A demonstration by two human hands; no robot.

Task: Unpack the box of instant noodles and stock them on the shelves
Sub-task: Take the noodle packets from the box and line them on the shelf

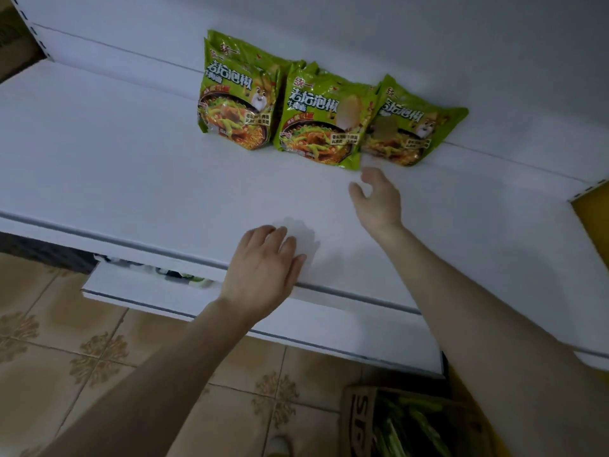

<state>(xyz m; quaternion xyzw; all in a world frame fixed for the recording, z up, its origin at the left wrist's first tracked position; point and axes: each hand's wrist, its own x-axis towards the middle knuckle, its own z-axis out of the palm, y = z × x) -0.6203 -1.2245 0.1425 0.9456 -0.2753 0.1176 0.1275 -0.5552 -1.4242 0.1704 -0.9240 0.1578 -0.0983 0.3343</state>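
Three green instant noodle packs lean against the back wall of the white shelf (131,166): a left pack (237,94), a middle pack (323,117) and a right pack (415,130). More packs seem to stand behind the left and middle ones. My right hand (377,197) hovers open just in front of the gap between the middle and right packs, holding nothing. My left hand (267,268) lies flat, palm down, on the shelf's front edge. The cardboard box (359,420) stands on the floor at the lower right, with green packs (415,423) inside.
A lower white shelf (138,288) juts out beneath, with dark items partly visible on it. Tan patterned floor tiles (66,357) lie below. A yellow panel (590,212) borders the shelf on the right. A brown carton (13,44) shows at the upper left.
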